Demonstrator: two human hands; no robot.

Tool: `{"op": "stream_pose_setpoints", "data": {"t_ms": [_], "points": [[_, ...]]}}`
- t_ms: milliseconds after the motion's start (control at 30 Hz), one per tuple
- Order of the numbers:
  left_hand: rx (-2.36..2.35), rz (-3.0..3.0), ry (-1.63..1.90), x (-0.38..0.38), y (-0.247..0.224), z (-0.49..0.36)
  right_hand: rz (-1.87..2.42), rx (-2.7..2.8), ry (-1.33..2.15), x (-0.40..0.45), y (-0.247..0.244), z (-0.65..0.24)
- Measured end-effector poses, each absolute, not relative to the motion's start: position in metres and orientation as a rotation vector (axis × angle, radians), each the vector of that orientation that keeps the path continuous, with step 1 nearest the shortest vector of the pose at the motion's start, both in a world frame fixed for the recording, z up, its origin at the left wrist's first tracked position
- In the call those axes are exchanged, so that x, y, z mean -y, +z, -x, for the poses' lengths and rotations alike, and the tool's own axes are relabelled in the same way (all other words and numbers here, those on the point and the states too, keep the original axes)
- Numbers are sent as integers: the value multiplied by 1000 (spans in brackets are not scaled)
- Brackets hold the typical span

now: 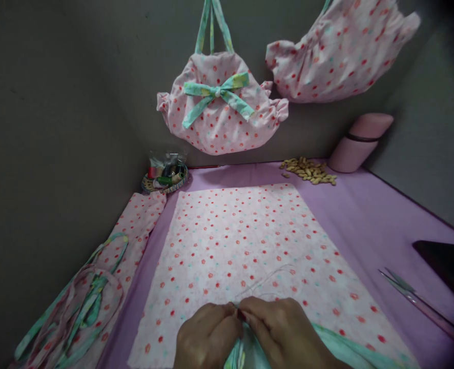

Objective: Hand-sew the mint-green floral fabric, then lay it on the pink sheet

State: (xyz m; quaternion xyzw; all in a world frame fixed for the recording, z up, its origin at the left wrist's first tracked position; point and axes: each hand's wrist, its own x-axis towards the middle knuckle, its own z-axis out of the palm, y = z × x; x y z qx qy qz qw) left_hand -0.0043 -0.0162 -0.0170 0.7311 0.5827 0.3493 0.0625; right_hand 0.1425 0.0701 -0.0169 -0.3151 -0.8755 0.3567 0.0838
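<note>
My left hand [207, 335] and my right hand [286, 328] meet at the near edge of the table, fingertips pinched together. Between them they grip a mint-green fabric strip [234, 354]. A tail of mint-green cloth also runs out to the right of my right hand. From the fingertips a thin pale thread [263, 279] loops up over the cloth behind. Whether a needle sits in the pinch is hidden by my fingers. Under both hands lies a pink cloth panel [242, 225] with small red flowers, spread flat.
Left lie folded pink cloth [140, 215] and mint-green straps [92, 302]. A basket of thread spools [167, 179], peanuts [309, 170] and a pink bottle [359, 143] line the back. Scissors [419, 300] and a dark flat object [448, 264] are right. Two pink bags [219, 120] hang above.
</note>
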Motion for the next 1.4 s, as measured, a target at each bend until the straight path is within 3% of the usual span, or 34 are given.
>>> {"op": "stream_pose_setpoints", "data": {"t_ms": [400,800,1100,1400], "points": [[-1739,-2357,1022,16,-14,3,975,2532,1082,-69,-18,-139],[-1777,-2221,1371,3,5,5,918,2278,1263,-74,-15,-142],[-1783,-1231,1283,3,-4,6,857,2291,1346,-77,-15,-144],[-1729,-972,1269,-2,-3,6,756,2330,1461,-82,-8,-148]]}}
